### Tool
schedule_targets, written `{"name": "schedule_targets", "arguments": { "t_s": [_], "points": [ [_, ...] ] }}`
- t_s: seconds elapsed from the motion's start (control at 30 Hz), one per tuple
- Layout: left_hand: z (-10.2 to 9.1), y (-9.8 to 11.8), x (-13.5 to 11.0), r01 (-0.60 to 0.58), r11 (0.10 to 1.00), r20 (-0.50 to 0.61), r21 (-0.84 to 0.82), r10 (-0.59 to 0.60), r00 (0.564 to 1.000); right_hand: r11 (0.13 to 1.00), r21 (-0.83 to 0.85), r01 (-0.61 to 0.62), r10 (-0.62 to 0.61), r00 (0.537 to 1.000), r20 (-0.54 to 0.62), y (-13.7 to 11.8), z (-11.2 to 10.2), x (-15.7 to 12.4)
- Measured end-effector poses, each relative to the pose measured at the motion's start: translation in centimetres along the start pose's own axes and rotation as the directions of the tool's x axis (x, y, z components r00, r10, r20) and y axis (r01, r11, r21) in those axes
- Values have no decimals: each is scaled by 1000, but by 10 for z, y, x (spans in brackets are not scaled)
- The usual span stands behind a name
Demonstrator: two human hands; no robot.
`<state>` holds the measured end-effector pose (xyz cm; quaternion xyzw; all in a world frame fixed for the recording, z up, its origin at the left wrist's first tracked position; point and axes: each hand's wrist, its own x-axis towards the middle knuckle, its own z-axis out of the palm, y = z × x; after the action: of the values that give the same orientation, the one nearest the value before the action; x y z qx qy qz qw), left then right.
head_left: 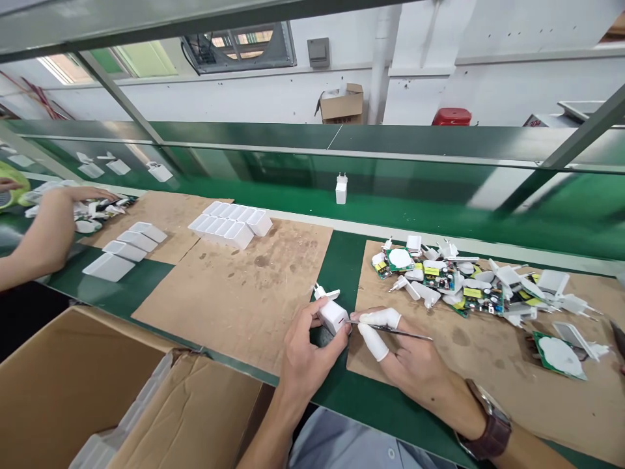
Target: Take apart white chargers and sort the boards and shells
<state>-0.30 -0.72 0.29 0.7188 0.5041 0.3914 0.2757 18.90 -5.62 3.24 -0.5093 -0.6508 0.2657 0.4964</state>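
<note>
My left hand (308, 355) is closed around a white plug-in charger (334, 316), held just above the bench with its small port side turned toward my right hand. Metal plug pins and a white cap piece stick out at the charger's far end. My right hand (407, 358), with white covers on its thumb and forefinger, pinches slim metal tweezers (400, 331). Their tip touches or nearly touches the charger beside its port; exact contact I cannot tell. To the right lies a heap of circuit boards and white plug parts (469, 286). One board (559, 355) lies apart, nearer me.
White open cases (229, 225) stand in rows on cardboard (244, 299), with several more cases (124, 251) further left. A co-worker's arm (41, 234) reaches over parts there. An upright charger (341, 189) stands at the back. A carton (78, 365) stands below, front left.
</note>
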Motion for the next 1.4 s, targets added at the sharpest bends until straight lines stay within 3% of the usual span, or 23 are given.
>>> {"name": "schedule_targets", "arguments": {
  "t_s": [0.23, 0.43, 0.63, 0.77, 0.93, 1.03, 1.17, 1.27, 1.4],
  "points": [
    [-1, 3, 1, -52, 997, -8, 51, 52, 999, 1000, 24, -14, 14, 1000, 11, 6, 2, -1],
    [-1, 3, 1, -114, 989, -5, 93, 115, 993, 998, -55, -10, 12, 999, 36, 2, -2, 1],
    [1, 2, 1, -204, 971, -16, 128, 207, 978, 984, -167, -66, 91, 985, 147, -11, -14, 13],
    [2, 4, 1, -248, 957, -10, 150, 252, 968, 971, -236, -21, 65, 982, 179, -13, -20, 17],
    [3, 0, -1, -256, 957, -10, 139, 259, 966, 957, -287, 42, 40, 961, 274, -21, -24, 27],
    [3, -3, -1, -236, 963, -32, 133, 242, 970, 962, -272, -3, 87, 951, 296, -21, -22, 31],
    [3, -4, 1, -58, 997, -22, 56, 59, 998, 973, -154, -170, 197, 963, 182, -14, -18, 25],
    [1, -3, 3, 108, 991, 8, -81, -107, 994, 983, -53, -173, 175, 984, 28, -12, -23, 15],
    [0, -2, 5, 195, 968, 17, -159, -195, 981, 981, -114, -158, 138, 976, -169, -14, -44, -2]
  ]
}}
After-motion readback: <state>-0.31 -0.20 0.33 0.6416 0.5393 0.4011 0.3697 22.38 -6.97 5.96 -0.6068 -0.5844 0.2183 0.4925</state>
